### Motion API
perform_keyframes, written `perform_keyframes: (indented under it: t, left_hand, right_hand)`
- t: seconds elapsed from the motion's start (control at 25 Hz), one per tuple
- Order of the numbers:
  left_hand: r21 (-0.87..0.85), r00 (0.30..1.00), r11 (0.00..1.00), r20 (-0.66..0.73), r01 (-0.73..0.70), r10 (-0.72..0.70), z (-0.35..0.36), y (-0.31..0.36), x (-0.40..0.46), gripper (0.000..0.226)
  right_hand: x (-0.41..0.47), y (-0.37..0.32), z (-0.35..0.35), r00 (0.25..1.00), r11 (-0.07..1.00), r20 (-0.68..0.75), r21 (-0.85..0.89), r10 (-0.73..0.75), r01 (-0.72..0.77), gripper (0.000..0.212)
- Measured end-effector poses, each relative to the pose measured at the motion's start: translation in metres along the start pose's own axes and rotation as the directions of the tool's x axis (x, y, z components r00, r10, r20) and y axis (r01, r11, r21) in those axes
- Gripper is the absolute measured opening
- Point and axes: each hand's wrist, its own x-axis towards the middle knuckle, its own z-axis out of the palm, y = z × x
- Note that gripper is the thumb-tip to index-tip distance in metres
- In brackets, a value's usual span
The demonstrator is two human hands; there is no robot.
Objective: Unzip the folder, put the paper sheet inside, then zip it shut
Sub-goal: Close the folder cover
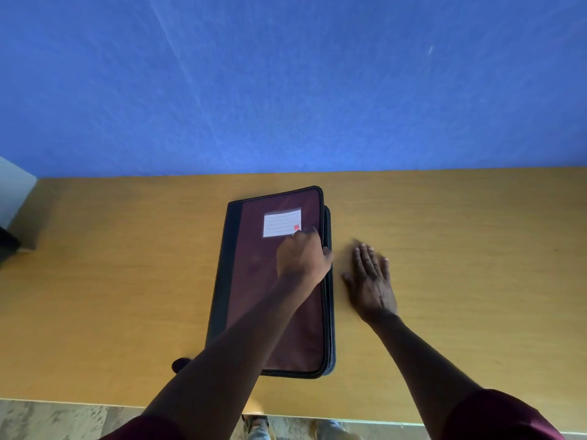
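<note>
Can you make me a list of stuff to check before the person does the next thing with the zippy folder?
1. Folder lies flat on the table: ok.
2. Left hand is at the folder's right edge, by the zipper: ok.
3. Left hand's fingers really hold the zipper pull: cannot tell, the hand hides it.
4. Right hand is flat on the table, off the zipper's path: ok.
5. Paper sheet is ready nearby: not ok, none shows on the table.
6. Whether the folder is zipped shut all round: cannot tell.

A yellow-brown wooden table (pixel 127 281) stands against a blue wall; a maroon zip folder (pixel 286 312) lies flat on it, near its front edge
</note>
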Motion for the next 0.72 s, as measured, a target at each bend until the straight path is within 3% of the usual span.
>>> perform_keyframes:
  t: [0.4,0.72]
  left_hand:
    - [0.157,0.995,0.987,0.095,-0.011,-0.004,0.039,0.02,0.005,0.032]
    - [0.292,0.991,0.957,0.129,0.003,-0.042,0.068,0.022,0.006,0.06]
  right_hand:
    - [0.001,0.003,0.007,0.998,1.0,-0.057,-0.008,0.002,-0.002,0.065]
    - [0.0,0.003,0.005,1.0,1.0,-0.024,-0.015,0.014,-0.015,0.066]
